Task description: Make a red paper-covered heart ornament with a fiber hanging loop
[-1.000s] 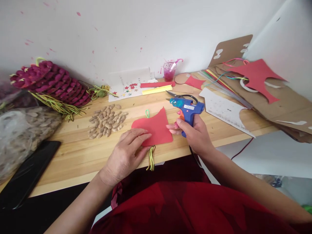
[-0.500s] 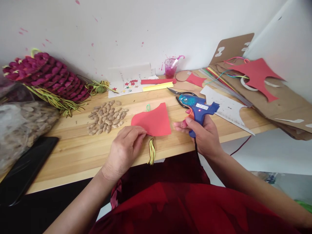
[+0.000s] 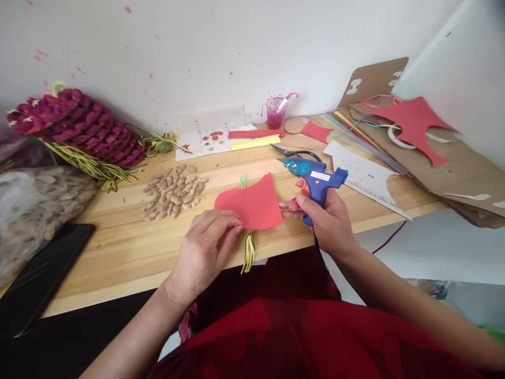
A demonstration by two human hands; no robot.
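A red paper piece lies near the table's front edge, with a green loop above its top edge and a yellow-green tassel below it. My left hand pinches the paper's lower left edge between thumb and fingers. In my right hand is a blue glue gun, its nozzle pointing up and left. The outstretched fingertips of that hand touch the paper's right edge. Black-handled scissors lie just behind the gun.
Peanuts are spread left of the paper. A bag of peanuts, a black phone and a purple layered craft stand farther left. Behind are star stickers and a pink cup; cardboard lies right.
The red paper, loop and tassel have shifted slightly right and toward me. My right hand has moved a little left with the glue gun, and its fingers now reach the paper's edge.
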